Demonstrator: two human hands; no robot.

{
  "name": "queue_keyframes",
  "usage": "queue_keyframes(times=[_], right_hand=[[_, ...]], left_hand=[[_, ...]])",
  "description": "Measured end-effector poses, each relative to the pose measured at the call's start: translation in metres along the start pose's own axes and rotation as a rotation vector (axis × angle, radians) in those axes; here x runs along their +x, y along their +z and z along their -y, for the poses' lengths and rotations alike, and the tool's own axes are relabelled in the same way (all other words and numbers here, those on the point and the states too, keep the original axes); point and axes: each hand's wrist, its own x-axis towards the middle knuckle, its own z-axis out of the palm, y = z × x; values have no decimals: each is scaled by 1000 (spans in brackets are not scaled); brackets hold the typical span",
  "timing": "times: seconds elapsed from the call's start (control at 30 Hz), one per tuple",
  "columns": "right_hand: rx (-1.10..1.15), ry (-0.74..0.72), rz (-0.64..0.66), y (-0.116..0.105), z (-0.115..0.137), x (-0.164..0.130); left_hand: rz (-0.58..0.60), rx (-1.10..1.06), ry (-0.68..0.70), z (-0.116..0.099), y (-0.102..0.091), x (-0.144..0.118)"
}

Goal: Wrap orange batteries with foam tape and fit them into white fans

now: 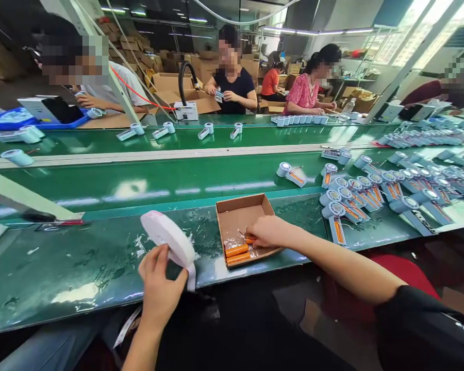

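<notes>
My left hand (160, 288) holds a white hand-held fan (166, 237) by its handle, the round head tilted up over the green bench (81, 268). My right hand (268, 232) reaches into a shallow brown cardboard box (237, 208) and touches the orange cylindrical batteries (236, 251) lying at the box's near end, some in clear wrap. Whether the fingers have closed on a battery is hidden by the hand.
A heap of pale blue fan units (355, 198) with orange parts lies to the right. More fans (204, 131) ride the green conveyor (139, 180) beyond. Several people sit at work on the far side. A slanted metal post (23, 201) stands at left.
</notes>
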Motion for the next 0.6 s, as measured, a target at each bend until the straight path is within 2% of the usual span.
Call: queue_keyframes(times=[0.07, 0.1, 0.17, 0.23, 0.27, 0.3, 0.4, 0.47, 0.6], right_hand=[[24, -15, -5, 4, 3, 6], [90, -19, -73, 3, 6, 6], [384, -56, -308, -2, 11, 0], [791, -117, -580, -11, 19, -11], [955, -146, -676, -15, 25, -17], [1050, -169, -719, -19, 31, -22], [1128, -146, -637, -22, 55, -32], [1204, -93, -566, -13, 68, -31], [1473, -15, -582, 9, 75, -24]], left_hand=[[-4, 37, 113, -6, -1, -8], [-17, 64, 174, -9, -5, -13], [-39, 126, 278, -16, -15, -20], [-45, 190, 356, -25, -28, -24], [-39, 222, 385, -30, -34, -24], [-28, 253, 409, -35, -39, -24], [6, 330, 451, -45, -47, -20], [9, 354, 453, -47, -49, -18], [5, 276, 402, -45, -56, -17]])
